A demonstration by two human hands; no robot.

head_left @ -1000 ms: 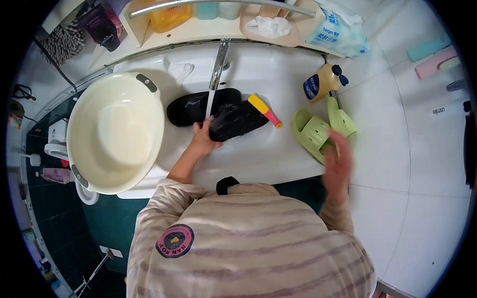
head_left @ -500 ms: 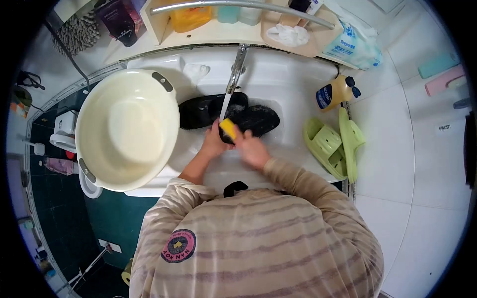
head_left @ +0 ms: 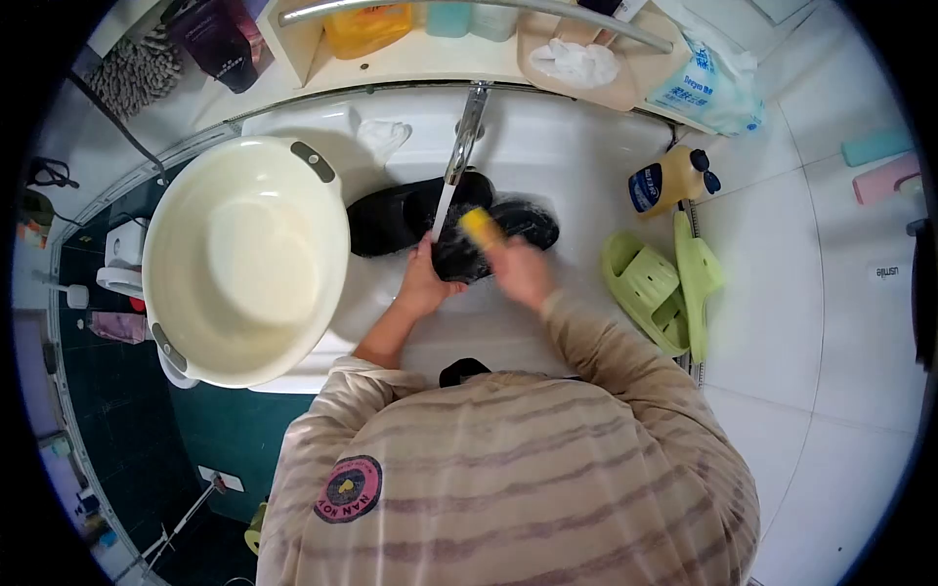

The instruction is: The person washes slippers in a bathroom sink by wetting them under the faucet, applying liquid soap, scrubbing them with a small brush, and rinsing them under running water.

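Observation:
Water runs from the faucet [head_left: 467, 137] onto a wet, foamy black slipper [head_left: 523, 223] in the white sink [head_left: 576, 146]. My left hand [head_left: 426, 284] is closed on the near end of this slipper, beside the stream. In my right hand [head_left: 523, 272] is a yellow scrubber [head_left: 481, 230], blurred by motion, over the slipper; whether it is a brush or a sponge I cannot tell. A second black slipper [head_left: 386, 217] lies in the sink to the left, partly behind the faucet.
A large cream basin [head_left: 244, 269] rests on the sink's left side. At the right edge are green slippers [head_left: 650, 288] and a yellowish bottle [head_left: 669, 183]. Behind the sink, a shelf [head_left: 420, 61] holds bottles, a tray [head_left: 620, 90] and a tissue pack [head_left: 705, 88].
My right hand has moved a little up and to the right with the yellow scrubber. My left hand stays on the slipper. The view has shifted slightly.

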